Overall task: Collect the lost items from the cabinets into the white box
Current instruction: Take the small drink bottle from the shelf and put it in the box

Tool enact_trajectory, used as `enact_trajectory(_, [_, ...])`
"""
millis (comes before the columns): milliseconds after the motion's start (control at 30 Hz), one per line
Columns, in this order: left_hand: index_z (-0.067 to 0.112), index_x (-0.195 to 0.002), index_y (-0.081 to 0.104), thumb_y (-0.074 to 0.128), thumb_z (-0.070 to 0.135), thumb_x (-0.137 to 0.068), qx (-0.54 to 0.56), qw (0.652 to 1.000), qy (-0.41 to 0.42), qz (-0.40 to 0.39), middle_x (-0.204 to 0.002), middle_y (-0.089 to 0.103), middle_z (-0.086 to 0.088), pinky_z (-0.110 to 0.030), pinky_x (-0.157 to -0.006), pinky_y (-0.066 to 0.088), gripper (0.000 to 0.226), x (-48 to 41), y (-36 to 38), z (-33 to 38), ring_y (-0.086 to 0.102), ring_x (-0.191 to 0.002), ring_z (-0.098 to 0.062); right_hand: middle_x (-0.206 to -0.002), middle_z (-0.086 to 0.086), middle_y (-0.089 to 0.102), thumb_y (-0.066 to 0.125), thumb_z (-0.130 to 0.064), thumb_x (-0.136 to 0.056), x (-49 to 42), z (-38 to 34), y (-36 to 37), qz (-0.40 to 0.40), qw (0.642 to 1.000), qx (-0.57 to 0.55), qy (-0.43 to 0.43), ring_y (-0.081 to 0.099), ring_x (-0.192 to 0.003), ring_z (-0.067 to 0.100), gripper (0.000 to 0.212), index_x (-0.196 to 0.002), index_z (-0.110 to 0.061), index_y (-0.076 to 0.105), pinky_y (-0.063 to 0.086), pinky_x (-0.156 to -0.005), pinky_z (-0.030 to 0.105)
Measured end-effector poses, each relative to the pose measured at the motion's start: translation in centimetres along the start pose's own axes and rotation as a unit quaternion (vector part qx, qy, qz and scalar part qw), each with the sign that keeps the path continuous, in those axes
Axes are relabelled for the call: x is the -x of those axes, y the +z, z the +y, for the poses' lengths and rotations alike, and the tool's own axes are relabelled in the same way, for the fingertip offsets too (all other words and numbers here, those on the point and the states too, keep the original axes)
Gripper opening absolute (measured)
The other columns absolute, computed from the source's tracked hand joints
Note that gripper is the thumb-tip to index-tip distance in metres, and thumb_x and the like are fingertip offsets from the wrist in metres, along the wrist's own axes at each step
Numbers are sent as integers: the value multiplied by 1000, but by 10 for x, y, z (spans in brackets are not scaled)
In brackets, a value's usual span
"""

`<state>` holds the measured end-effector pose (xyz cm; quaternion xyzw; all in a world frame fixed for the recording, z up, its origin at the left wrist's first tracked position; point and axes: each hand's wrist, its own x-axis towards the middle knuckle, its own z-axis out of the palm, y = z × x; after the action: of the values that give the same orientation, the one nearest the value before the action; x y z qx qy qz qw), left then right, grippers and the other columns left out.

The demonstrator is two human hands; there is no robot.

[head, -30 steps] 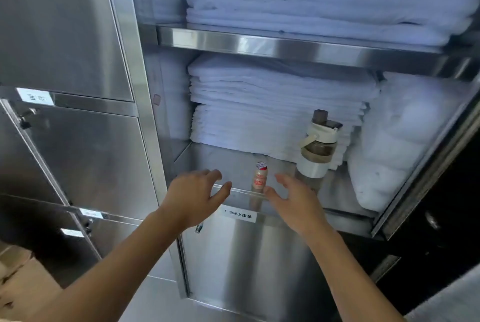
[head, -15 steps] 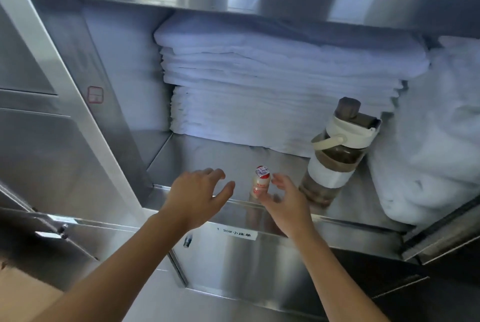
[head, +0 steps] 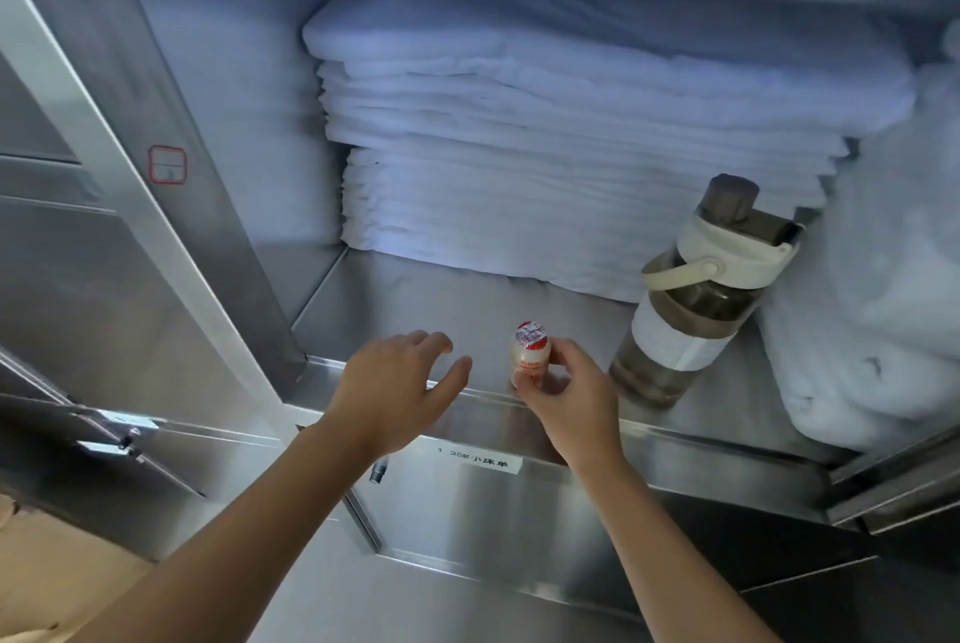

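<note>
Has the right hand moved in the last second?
Yes. The right hand has closed in on the small bottle standing at the shelf's front edge: earlier it was short of the bottle, now its fingers pinch it.

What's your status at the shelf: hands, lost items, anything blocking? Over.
Right hand pinches bottle on shelf. Left hand open, empty. Flask alongside, apart. Towels behind, nothing blocking.

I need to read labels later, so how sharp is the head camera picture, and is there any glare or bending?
Head view: soft overall, print on the small bottle too blurred to read, the shelf label barely legible; head view: cool light washes out the folded linen; head view: the wide lens bows the cabinet frame.
</note>
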<state>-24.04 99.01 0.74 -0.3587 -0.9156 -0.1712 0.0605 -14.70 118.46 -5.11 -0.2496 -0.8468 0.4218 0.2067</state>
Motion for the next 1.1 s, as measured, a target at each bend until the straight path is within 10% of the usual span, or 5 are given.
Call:
enact_trajectory(400, [26,-114,64,22,67,-88,-23,996,41,75,-108,70,7,-30,-70,43,64,1,-67,38,66,-91,-20,-106,-17,72,83,-31,-77,20,-63,-63,57,993,-57,-86,63,-100,0,40,-115,-30,69,40,-83,4])
enact_trajectory(600, [26,-115,64,19,67,-87,-16,994,86,61,-108,70,7,-32,-75,45,67,13,-63,59,66,-92,-21,-103,-18,71,83,-26,-79,59,-54,-87,80,991,-78,-77,67,-101,6,36,-110,-36,67,56,-88,28])
enact_trajectory(800, [24,-111,67,21,65,-87,18,978,205,44,-105,71,3,-34,-76,46,67,11,-56,91,66,-89,-26,-95,-23,69,83,-21,-82,114,-62,-121,179,982,-42,-35,61,-95,-14,36,-106,-40,64,43,-77,1])
enact_trajectory(1100, [24,-94,64,34,59,-88,74,921,383,12,-90,70,4,-31,-63,40,46,64,-44,160,64,-82,-26,-108,-26,67,81,-42,-83,250,-68,-165,324,945,34,39,61,-104,-7,38,-117,-38,65,45,-80,2])
